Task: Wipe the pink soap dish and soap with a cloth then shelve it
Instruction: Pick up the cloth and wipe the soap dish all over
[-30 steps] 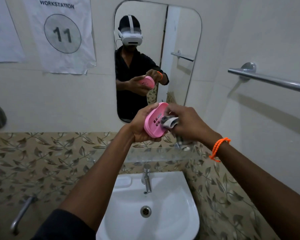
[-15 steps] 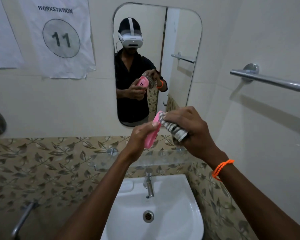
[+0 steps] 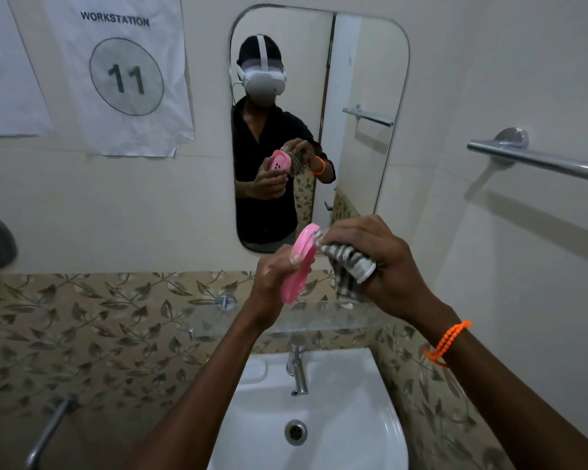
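My left hand [image 3: 272, 279] grips the pink soap dish [image 3: 299, 262], which stands on edge so only its thin side shows. My right hand [image 3: 381, 262] clutches a grey-and-white striped cloth [image 3: 348, 262] bunched against the dish's right face near its top. Both hands are in front of the mirror's lower edge, above the glass shelf [image 3: 319, 320]. The mirror reflection shows the dish's slotted back. No soap is visible.
A white basin [image 3: 353, 418] with a chrome tap [image 3: 297, 368] lies below the hands. A mirror [image 3: 353, 79] hangs on the back wall beside a paper sign [image 3: 123, 72]. A chrome towel rail [image 3: 540, 161] juts from the right wall. A pipe [image 3: 48, 432] sticks out lower left.
The dish has turned from showing its slotted face to standing edge-on. The cloth hand has shifted to the dish's right side and the hands have dropped slightly in view.
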